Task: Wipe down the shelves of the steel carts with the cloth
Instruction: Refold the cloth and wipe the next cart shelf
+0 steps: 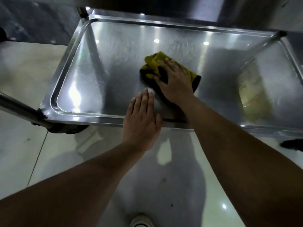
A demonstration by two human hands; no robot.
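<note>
The right hand lies flat, fingers spread, on a crumpled yellow-and-black cloth; the cloth bunches out at its eleven o'clock. The left hand rests open on the shiny steel shelf's rounded rim.

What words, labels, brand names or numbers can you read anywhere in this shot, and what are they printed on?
None can be read.
Steel shelf: bare metal with glare spots and wipe streaks, no label or stamp visible.
Yellow and black cloth under the right hand: no tag or print showing.
Left hand on the shelf's front rim: nothing written near it.
White shoe at the bottom edge: too blurred to show any mark.
</note>
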